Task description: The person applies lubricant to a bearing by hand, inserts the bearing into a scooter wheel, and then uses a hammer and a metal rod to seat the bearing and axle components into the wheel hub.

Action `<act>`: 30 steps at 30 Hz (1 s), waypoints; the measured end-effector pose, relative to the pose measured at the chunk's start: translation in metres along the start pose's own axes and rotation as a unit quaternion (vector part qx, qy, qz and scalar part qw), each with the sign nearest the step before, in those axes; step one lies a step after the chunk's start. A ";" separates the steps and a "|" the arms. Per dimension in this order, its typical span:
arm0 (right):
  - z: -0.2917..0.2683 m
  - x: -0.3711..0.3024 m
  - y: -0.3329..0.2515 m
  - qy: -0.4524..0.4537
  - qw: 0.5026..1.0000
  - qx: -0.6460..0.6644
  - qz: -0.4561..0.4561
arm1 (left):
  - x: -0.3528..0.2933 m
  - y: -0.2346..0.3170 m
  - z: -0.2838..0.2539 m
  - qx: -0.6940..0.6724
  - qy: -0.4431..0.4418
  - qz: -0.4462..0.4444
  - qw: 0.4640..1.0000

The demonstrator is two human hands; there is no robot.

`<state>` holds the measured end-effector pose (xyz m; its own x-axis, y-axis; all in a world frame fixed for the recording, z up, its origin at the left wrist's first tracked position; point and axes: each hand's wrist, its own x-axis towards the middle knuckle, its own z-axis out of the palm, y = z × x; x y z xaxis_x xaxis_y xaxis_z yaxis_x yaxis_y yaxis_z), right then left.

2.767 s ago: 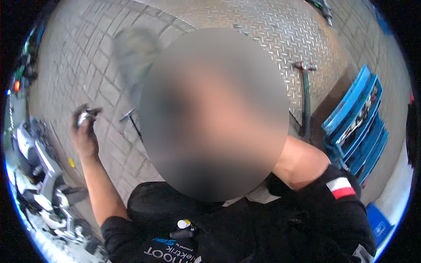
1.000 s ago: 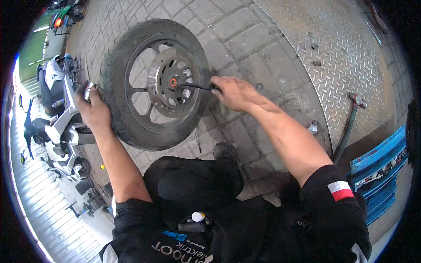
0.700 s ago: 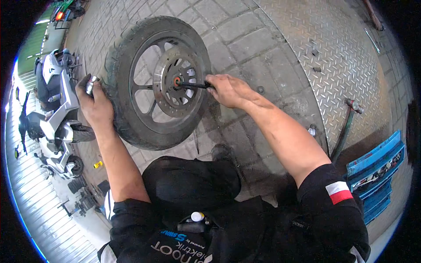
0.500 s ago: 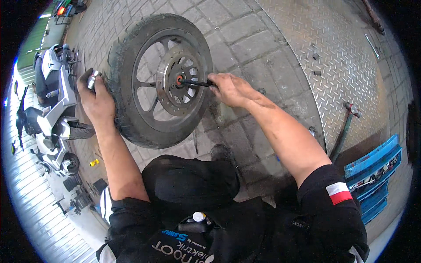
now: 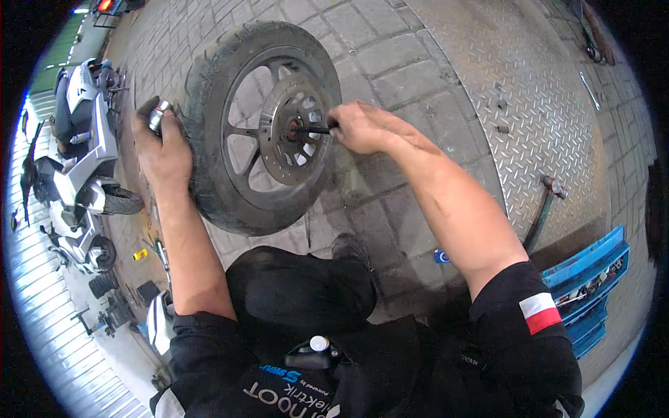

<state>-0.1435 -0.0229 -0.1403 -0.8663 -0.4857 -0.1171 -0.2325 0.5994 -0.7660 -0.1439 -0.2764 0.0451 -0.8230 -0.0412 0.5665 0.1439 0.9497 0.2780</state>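
A motorcycle wheel stands upright on the paving in front of me, its black tyre (image 5: 198,132) at left and its brake disc (image 5: 270,136) facing right. My left hand (image 5: 166,160) rests along the tyre's left side, fingers curled round a shiny metal cylinder, perhaps a socket (image 5: 159,115). My right hand (image 5: 359,127) is closed on a dark rod-like tool (image 5: 317,130), held roughly level. The tool's far end meets the reddish ring (image 5: 293,129) in the hub's centre; how deep it goes is hidden.
A hammer (image 5: 545,205) lies partly on the tread-pattern steel plate (image 5: 529,153) at right, with a spanner (image 5: 589,90) beyond. Near my right elbow are a small blue item (image 5: 442,256) and a blue toolbox (image 5: 592,272). Parked scooters (image 5: 94,153) line the left.
My view has shifted slightly. The wheel has turned a little, showing its disc more edge-on. My left hand and the metal cylinder have tilted rightward; my right hand still grips the rod at the hub.
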 end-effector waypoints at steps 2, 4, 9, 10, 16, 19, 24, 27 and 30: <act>0.016 0.006 0.005 0.018 1.000 -0.009 -0.003 | 0.001 -0.003 0.000 -0.006 0.002 0.011 1.000; 0.018 0.007 -0.005 0.032 0.999 -0.015 -0.008 | -0.001 -0.005 -0.002 -0.027 -0.007 -0.011 1.000; 0.005 0.004 -0.040 -0.017 0.995 -0.022 0.093 | -0.007 0.024 -0.002 -0.009 -0.021 -0.015 1.000; 0.002 0.005 -0.041 -0.019 0.995 -0.023 0.091 | -0.008 0.028 -0.003 -0.009 -0.028 -0.023 0.999; 0.002 0.012 -0.046 -0.039 0.994 -0.025 0.098 | -0.008 0.029 0.001 -0.017 -0.014 -0.028 0.999; 0.020 0.022 -0.038 0.028 0.995 -0.011 0.091 | -0.010 0.033 -0.002 -0.043 -0.031 -0.044 0.998; -0.018 -0.020 -0.044 -0.076 0.988 -0.072 0.115 | -0.014 0.040 -0.003 -0.058 -0.010 -0.018 0.998; -0.007 -0.024 -0.023 -0.090 0.986 -0.100 0.098 | -0.013 0.040 -0.005 -0.050 -0.006 -0.024 0.998; 0.003 -0.024 -0.010 -0.048 0.991 -0.100 0.079 | -0.011 0.049 0.000 -0.071 -0.028 -0.005 0.997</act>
<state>-0.1196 -0.0192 -0.1316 -0.8551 -0.4278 -0.2929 -0.1879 0.7823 -0.5940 -0.1274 -0.2298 0.0524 -0.8542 -0.0292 0.5192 0.2079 0.8960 0.3925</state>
